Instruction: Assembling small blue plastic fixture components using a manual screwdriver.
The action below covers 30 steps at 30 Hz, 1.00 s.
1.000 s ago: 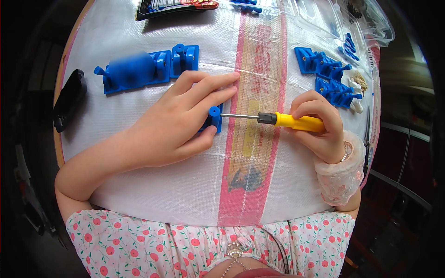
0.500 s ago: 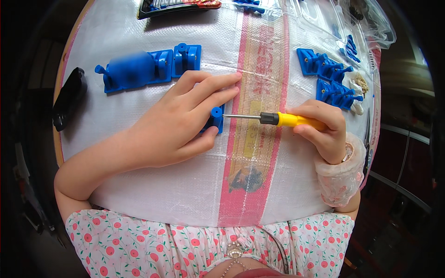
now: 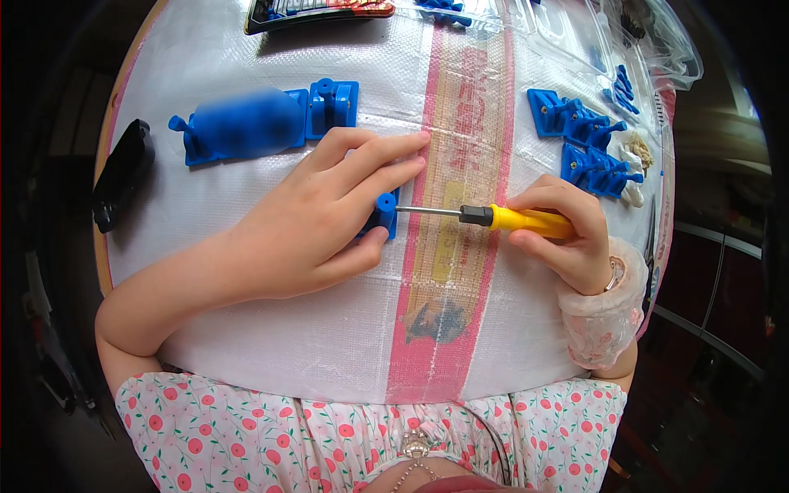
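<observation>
My left hand [image 3: 325,209] lies over a small blue plastic piece [image 3: 385,211] with a round knob, gripping it between thumb and fingers. The forefinger and middle finger stretch past it onto the woven sheet, and the palm hides most of the piece. In my right hand [image 3: 575,234] is a screwdriver [image 3: 514,218] with a yellow handle, black collar and thin metal shaft. The shaft lies nearly level, pointing left, and its tip meets the right side of the blue piece. Whether a screw sits at the tip is hidden.
Similar blue pieces [image 3: 333,109] stand in a row at the upper left, partly blurred; more blue pieces [image 3: 588,170] sit at the right. A black object [image 3: 123,172] lies far left. A black tray [image 3: 316,10] and clear plastic containers [image 3: 567,37] line the far side.
My right hand has shifted very slightly left, and its fingers have moved a little on the screwdriver handle. My left hand and the blue piece stay almost where they were.
</observation>
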### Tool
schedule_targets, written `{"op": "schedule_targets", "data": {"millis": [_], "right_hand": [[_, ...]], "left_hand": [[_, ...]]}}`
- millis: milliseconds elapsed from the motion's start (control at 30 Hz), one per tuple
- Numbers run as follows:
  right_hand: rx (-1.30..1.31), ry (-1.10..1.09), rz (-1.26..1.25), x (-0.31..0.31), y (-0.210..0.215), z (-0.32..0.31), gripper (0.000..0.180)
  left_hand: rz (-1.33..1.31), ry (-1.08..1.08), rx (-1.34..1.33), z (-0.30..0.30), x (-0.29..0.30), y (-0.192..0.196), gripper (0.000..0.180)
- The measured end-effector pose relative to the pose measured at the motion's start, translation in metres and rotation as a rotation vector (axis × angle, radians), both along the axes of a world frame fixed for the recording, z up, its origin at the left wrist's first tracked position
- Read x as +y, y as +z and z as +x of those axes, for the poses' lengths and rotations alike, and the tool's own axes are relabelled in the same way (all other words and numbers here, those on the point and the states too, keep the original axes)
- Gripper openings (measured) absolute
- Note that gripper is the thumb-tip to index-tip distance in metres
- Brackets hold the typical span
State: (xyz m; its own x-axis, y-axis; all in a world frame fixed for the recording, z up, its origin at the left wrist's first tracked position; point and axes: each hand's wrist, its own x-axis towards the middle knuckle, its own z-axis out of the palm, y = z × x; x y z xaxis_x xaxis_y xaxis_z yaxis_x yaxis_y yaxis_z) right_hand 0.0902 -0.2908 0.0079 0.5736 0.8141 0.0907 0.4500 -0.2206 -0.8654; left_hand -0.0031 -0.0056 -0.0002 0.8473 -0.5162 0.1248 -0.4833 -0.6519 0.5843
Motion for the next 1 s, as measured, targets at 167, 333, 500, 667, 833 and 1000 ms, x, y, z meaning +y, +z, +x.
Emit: {"op": "schedule_targets", "data": {"millis": [167, 333, 500, 667, 833, 1000], "right_hand": [[-0.007, -0.019, 0.012, 0.0, -0.0015, -0.0006, 0.025], [-0.017, -0.039, 0.005, 0.0004, -0.0014, -0.0012, 0.025], [-0.042, -0.051, 0.006, 0.0018, -0.0026, -0.0023, 0.029], [-0.076, -0.021, 0.022, 0.0006, -0.0045, -0.0006, 0.03], [-0.104, -0.012, 0.027, 0.0013, -0.0041, -0.0017, 0.03], [-0.061, 0.001, 0.003, 0.0007, -0.0022, -0.0006, 0.026]], "left_hand": [[0.0, -0.001, -0.003, 0.0001, 0.0, 0.0007, 0.066], [0.001, -0.001, -0.02, 0.0002, -0.0005, -0.0008, 0.066], [0.002, -0.002, -0.024, 0.0, 0.0006, -0.0011, 0.066], [0.01, -0.003, -0.02, -0.0006, 0.001, -0.0008, 0.066], [0.01, -0.001, -0.015, -0.0008, 0.0011, -0.0012, 0.066], [0.007, -0.001, -0.011, -0.0004, 0.0017, -0.001, 0.066]]}}
